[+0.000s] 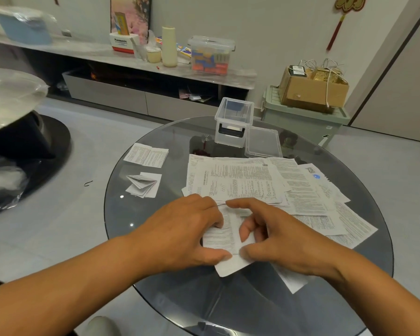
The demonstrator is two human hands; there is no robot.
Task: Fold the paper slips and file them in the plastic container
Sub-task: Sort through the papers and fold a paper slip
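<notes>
Both hands work on one slip (224,232) at the near middle of the round glass bench (121,214); the slip is white, printed in small dense lines too fine to read, partly folded, with a blank flap toward the near edge; the left hand (180,229) pinches its left side, thumb at the near corner and fingers curled on top; the right hand (277,236) pinches its right side with bent fingers. Behind the hands lies a pile (264,183) of flat printed slips; one sheet at the right shows a QR code and a blue round mark. At the left lie a folded slip (144,185) and a half-open one (146,155). The clear container (234,121) stands open at the far edge, its lid (262,142) just beside it. On the shelf behind, a white box (121,43) reads "Panasonic".
</notes>
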